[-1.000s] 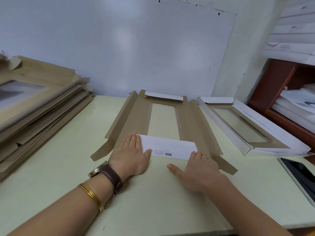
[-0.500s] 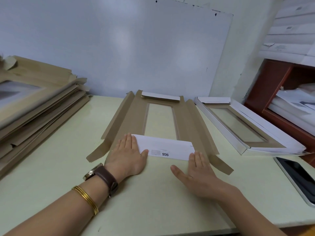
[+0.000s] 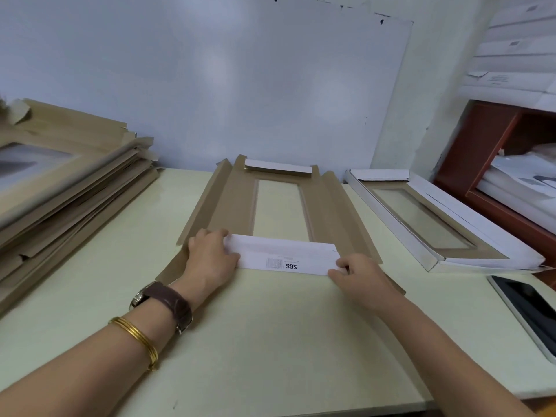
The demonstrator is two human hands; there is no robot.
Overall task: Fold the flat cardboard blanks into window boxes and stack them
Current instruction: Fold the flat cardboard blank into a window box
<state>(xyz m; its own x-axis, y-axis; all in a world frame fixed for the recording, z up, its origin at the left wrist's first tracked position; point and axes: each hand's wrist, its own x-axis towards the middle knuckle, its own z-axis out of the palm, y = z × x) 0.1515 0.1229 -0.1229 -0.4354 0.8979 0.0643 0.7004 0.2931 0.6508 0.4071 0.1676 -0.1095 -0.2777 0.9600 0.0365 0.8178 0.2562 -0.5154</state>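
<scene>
A brown cardboard blank (image 3: pixel 228 206) with a clear window lies flat in the middle of the table, its long side flaps raised a little. Its near end flap (image 3: pixel 282 257), white with a printed code, is folded over towards the window. My left hand (image 3: pixel 210 257) grips the flap's left end with curled fingers. My right hand (image 3: pixel 358 275) pinches the flap's right end. The far end flap (image 3: pixel 276 167) is folded over too. A folded white window box (image 3: pixel 433 224) lies to the right.
A tall pile of flat brown blanks (image 3: pixel 66 188) fills the table's left side. A tablet (image 3: pixel 529 311) lies at the right edge. A red-brown shelf (image 3: pixel 493 152) with white stock stands at the right. A white board leans on the wall behind.
Both hands lay flat, pressing the near flap down; now their fingers are curled round the flap's two ends. The flap stands slightly higher.
</scene>
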